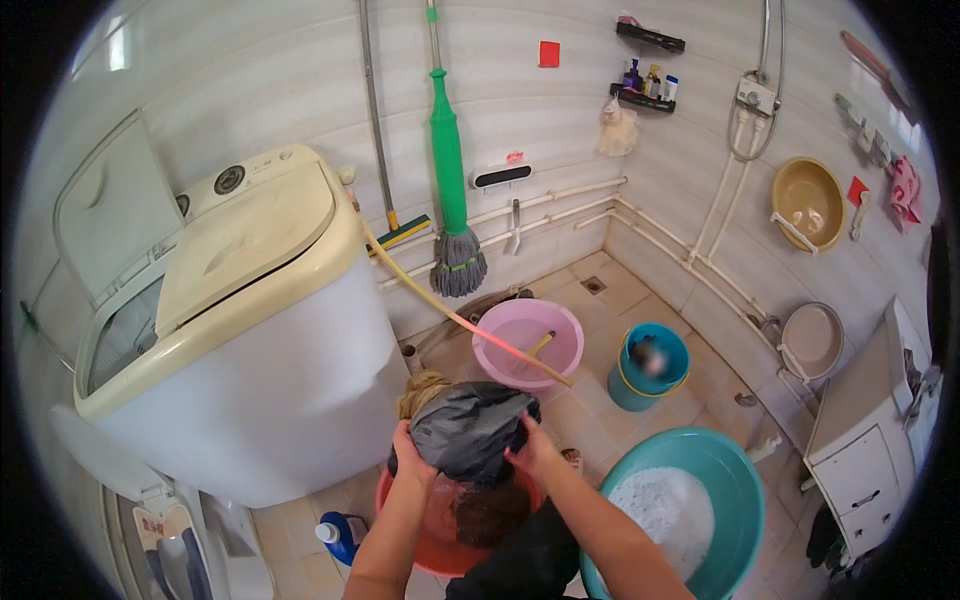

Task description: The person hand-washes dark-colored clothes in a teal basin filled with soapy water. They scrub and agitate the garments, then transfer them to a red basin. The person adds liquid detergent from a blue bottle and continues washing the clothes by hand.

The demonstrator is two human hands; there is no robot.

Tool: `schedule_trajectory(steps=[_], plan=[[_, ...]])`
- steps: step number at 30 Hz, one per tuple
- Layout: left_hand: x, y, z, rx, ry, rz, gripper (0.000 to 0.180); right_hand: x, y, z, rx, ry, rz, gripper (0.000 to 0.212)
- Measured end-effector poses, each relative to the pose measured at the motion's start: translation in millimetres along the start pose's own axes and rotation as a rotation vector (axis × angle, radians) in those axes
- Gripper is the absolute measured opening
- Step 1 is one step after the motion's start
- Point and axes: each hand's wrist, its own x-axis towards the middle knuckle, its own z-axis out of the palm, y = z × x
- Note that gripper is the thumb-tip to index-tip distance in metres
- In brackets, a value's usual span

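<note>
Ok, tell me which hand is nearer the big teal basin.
Right. The right hand holds the grey cloth's right side, left of the basin; the left hand holds its left side, farther off.

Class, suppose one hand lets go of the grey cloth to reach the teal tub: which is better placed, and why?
Probably the right hand: the teal tub stands on that side, beside the right forearm. The left hand grips the grey cloth farther from the tub.

Hands (413,455), two; grey cloth (462,425), one; basins (808,200), five; blue bucket (629,392), one; washing machine (270,390), one; string mop (459,264), one; yellow hose (441,307), one; floor bottle (344,536), one; black wall shelves (652,38), two; white cabinet (848,462), one.
</note>
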Motion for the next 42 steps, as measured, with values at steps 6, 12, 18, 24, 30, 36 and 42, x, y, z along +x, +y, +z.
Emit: schedule_trajectory(steps=[6,12,18,24,30,36,42], plan=[[-19.6,-10.5,14.8,-0.001,-0.049,0.083,0.037,19.4,63.7,6.3,-0.234,-0.128,0.127,0.060],[-38.8,-24.5,28.5,-0.023,-0.061,0.060,0.040,60.8,82.9,9.5,0.098,-0.599,-0.345,0.055],[-29.7,19.6,-34.0,0.017,-0.188,0.025,0.045,7.8,47.2,49.3,0.400,-0.253,0.072,0.056],[-1.2,38.3,-151.3,-0.223,-0.439,-0.485,0.052,38.0,52.1,58.9,0.316,-0.141,-0.126,0.049],[-43.6,14.5,-75.8,0.079,-0.334,-0.478,0.066,30.5,75.8,55.1,-0.081,-0.136,-0.346,0.042],[-23.9,-10.4,-74.9,0.807,-0.484,0.487,0.032,-23.1,93.5,48.9,-0.256,-0.421,-0.247,0.036],[-27.6,-14.5,-61.1,1.272,-0.652,0.767,0.036,-38.4,75.3,39.5,-0.368,-0.473,-0.219,0.052]])
